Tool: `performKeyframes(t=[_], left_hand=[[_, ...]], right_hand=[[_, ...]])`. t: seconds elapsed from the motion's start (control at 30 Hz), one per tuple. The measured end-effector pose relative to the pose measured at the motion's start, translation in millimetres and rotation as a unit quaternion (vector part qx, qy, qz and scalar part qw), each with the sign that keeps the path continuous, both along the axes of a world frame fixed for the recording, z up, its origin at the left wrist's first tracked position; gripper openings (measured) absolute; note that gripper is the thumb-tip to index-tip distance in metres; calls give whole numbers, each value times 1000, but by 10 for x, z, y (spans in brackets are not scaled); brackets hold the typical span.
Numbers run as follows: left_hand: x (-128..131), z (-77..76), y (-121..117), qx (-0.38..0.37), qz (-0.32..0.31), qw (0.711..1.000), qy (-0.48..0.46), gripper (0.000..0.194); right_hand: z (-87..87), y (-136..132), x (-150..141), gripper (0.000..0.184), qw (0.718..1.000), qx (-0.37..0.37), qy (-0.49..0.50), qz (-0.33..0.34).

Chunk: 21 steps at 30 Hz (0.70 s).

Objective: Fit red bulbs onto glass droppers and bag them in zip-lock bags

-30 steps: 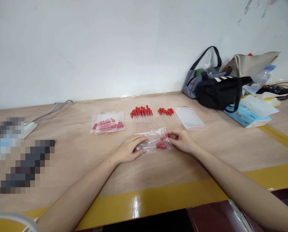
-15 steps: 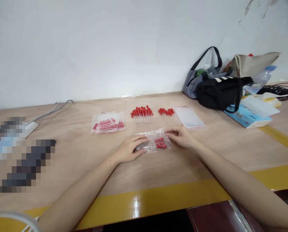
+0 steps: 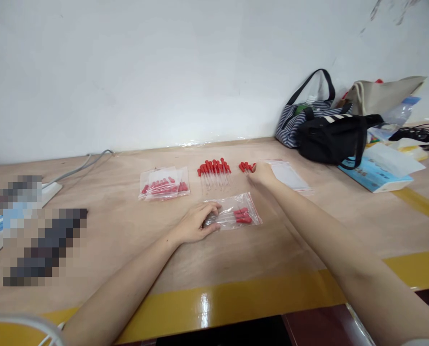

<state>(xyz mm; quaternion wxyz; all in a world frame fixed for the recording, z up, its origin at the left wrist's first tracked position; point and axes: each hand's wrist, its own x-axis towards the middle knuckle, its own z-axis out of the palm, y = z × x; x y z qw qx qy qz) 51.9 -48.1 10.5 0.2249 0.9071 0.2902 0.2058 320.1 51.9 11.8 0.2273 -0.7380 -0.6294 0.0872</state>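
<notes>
In the middle of the table lies a clear zip-lock bag (image 3: 228, 220) with a few red-bulbed droppers inside. My left hand (image 3: 196, 222) holds the bag's left end, thumb and curled fingers around it. My right hand (image 3: 263, 174) reaches to a small group of red-bulbed droppers (image 3: 243, 166), its fingers closed at the bulb of the rightmost dropper (image 3: 253, 167); the grip is partly hidden. A larger bunch of droppers (image 3: 214, 168) lies to the left of that group. Under and beyond my right wrist is a stack of empty zip-lock bags (image 3: 289, 175).
Filled zip-lock bags (image 3: 164, 185) of droppers lie at left. A grey cable (image 3: 80, 168) and a power strip (image 3: 52, 192) are farther left. A striped bag (image 3: 288, 125), a black bag (image 3: 325, 142) and a blue tissue pack (image 3: 380, 175) stand at back right. Yellow tape (image 3: 185, 307) lines the front edge.
My right hand has left the zip-lock bag's open end and moved up to the small group of droppers. My left hand stays on the bag.
</notes>
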Motion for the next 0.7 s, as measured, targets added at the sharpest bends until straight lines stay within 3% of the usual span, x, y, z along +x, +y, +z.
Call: performKeyframes(t=[0.27, 0.43, 0.5, 0.57, 0.7], left_hand=[[-3, 8, -1, -4, -3, 1000, -5, 17], [-5, 13, -5, 2, 2, 1000, 1, 18], [-7, 12, -6, 3, 2, 1000, 3, 18], [-7, 9, -7, 4, 2, 1000, 4, 18], [-3, 11, -9, 4, 6, 1000, 7, 17]], right_hand=[[65, 72, -37, 6, 998, -18, 59, -29], [160, -203, -8, 49, 986, 46, 157, -10], [115, -416, 30, 70, 969, 34, 242, 21], [31, -642, 58, 84, 935, 9, 349, 62], [-120, -959, 34, 89, 866, 19, 498, 49]])
